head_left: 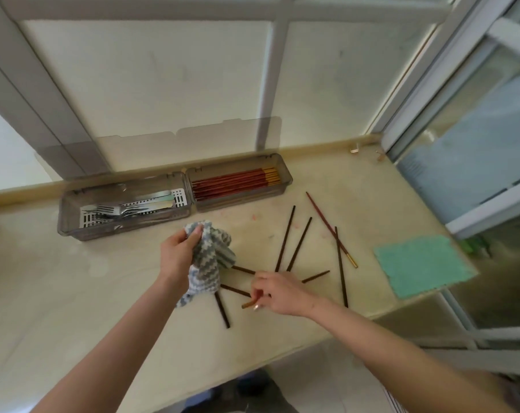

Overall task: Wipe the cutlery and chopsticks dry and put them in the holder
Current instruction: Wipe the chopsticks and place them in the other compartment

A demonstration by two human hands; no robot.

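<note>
On the counter (74, 293) the right hand (278, 290) pinches the end of one chopstick (248, 304), and the left hand (178, 251) grips one bunched grey-and-white cloth (214, 254). Around them lie seven dark chopsticks (285, 238) and one gold-tipped red chopstick (327, 225); whether the pinched one is among the seven I cannot tell. One green cloth (422, 265) lies flat to the right. Farther back the open holder (127, 229) has two compartments: the left holds forks (109, 210) too overlapped to count, the right a bundle of red chopsticks (231, 184).
</note>
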